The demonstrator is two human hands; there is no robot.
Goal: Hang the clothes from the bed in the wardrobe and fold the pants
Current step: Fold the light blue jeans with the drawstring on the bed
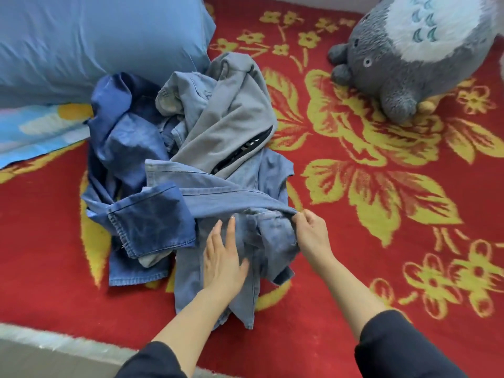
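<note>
Sorting step: left hand [225, 257] lies flat on the jeans [218, 192]; right hand [311, 230] pinches their edge, apparently to pull them free.

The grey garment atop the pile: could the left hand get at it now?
Probably yes. The grey garment lies uncovered on top, and the left hand rests flat on the jeans, holding nothing; it would just reach further forward.

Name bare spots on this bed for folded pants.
Widest: blanket right of the clothes pile, up to the plush toy. Smaller: strip left of the pile, up to the pillow. Crowded: the pile, where left hand and right hand work.
</note>
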